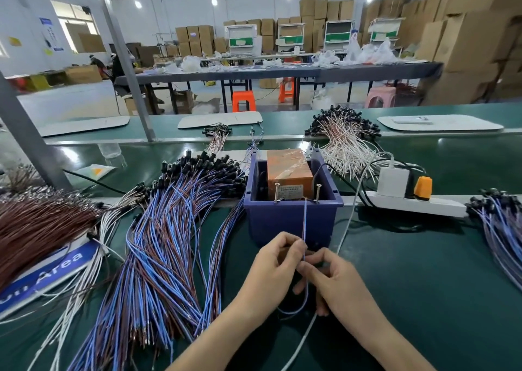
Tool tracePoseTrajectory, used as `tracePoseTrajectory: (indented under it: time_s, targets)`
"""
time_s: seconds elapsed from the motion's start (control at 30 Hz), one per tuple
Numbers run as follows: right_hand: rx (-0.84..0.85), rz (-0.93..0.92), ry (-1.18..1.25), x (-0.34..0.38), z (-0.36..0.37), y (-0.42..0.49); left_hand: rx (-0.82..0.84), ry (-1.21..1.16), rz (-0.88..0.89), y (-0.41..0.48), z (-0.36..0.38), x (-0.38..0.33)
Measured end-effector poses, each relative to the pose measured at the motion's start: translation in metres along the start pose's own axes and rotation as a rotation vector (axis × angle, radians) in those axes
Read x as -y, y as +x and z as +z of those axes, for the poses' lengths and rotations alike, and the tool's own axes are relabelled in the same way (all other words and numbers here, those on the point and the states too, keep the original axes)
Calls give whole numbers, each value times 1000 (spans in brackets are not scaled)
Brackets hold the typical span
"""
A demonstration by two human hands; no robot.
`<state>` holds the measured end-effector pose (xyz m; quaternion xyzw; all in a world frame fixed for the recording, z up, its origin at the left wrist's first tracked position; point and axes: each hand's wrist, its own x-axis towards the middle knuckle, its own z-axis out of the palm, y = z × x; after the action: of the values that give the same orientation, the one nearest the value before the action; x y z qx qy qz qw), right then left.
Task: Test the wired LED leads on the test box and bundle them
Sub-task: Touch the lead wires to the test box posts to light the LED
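The test box (292, 221) is a blue plastic bin holding an orange taped block, with two upright screws at its near rim. One blue and brown LED lead (304, 221) runs from the rim between the screws down to my hands. My left hand (275, 260) pinches this lead just in front of the box. My right hand (329, 271) pinches the same lead right below, and the rest of the wire loops under my hands. A big pile of blue and brown leads (169, 246) with black LED heads lies left of the box.
A white power strip (409, 204) with a charger and an orange plug sits right of the box. More blue leads (500, 229) lie at the far right, white leads (347, 142) behind the box, brown wires (36, 229) at the far left. A grey post (25, 133) stands left.
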<state>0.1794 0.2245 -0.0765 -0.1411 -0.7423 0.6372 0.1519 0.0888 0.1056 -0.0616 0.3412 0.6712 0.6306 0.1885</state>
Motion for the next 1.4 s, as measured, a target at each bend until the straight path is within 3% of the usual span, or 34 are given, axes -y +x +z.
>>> tracePoseTrajectory:
  time_s: [0.5,0.73,0.9,1.07,1.4]
  targets:
    - [-58,-21,133,0,-9,-2,-313,103,9,-12,15,13]
    - [-185,-96,98,-1,-10,-6,-396,215,198,-16,3,5]
    - [-295,-103,112,-1,-13,-5,-465,523,381,-13,-24,-9]
    - [-289,-122,146,1,-15,-7,-522,683,343,-9,-41,-13]
    - [-387,-193,160,2,-19,-6,-571,691,258,-11,-40,-15]
